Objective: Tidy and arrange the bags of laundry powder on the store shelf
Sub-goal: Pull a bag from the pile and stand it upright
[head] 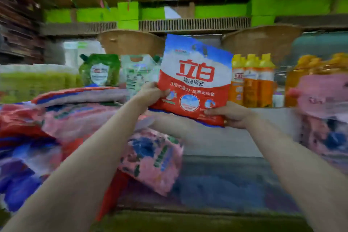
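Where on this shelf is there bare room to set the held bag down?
Bare shelf shows below the red and white bag, between the pink bag and the blurred pink bags at the right edge. The left is crowded with a heap of bags; orange bottles fill the back right.

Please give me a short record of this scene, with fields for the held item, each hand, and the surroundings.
held item: red, white and blue bag, upright, label toward camera
left hand: grips bag's lower left edge
right hand: grips bag's lower right corner
left of arms: pile of bags, lying flat, blurred
behind: orange bottles, green pouch
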`<state>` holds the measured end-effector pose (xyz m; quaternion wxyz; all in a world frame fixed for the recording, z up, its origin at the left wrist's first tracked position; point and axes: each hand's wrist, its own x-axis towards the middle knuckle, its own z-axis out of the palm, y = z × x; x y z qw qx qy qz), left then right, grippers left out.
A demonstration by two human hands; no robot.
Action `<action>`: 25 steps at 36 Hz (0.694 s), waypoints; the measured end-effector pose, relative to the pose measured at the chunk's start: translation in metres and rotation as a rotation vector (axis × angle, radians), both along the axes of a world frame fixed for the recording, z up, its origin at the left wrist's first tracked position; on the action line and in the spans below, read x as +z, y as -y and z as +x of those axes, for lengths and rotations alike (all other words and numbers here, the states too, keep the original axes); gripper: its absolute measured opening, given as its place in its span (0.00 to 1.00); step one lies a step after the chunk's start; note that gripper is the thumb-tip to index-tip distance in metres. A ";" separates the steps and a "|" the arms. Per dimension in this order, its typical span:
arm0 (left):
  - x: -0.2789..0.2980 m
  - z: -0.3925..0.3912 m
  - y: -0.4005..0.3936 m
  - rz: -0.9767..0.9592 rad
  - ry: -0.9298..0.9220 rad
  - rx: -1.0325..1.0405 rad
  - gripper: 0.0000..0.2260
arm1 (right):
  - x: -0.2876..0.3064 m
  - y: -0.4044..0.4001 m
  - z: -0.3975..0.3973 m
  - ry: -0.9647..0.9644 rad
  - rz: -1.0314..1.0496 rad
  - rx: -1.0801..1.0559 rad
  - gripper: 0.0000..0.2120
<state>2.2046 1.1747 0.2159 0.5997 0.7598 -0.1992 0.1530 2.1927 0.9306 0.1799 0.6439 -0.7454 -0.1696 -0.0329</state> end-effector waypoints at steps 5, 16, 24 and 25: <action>-0.032 0.007 0.102 0.132 -0.025 -0.033 0.16 | -0.021 0.095 -0.012 -0.094 -0.095 -0.206 0.18; -0.090 0.022 0.192 0.093 -0.201 0.029 0.24 | -0.065 0.173 -0.001 -0.044 -0.170 -0.347 0.26; -0.133 0.033 0.178 0.436 -0.238 0.205 0.28 | -0.094 0.184 0.033 -0.168 -0.693 -0.254 0.35; -0.133 0.032 0.179 0.464 -0.234 0.228 0.25 | -0.095 0.186 0.036 -0.175 -0.697 -0.251 0.33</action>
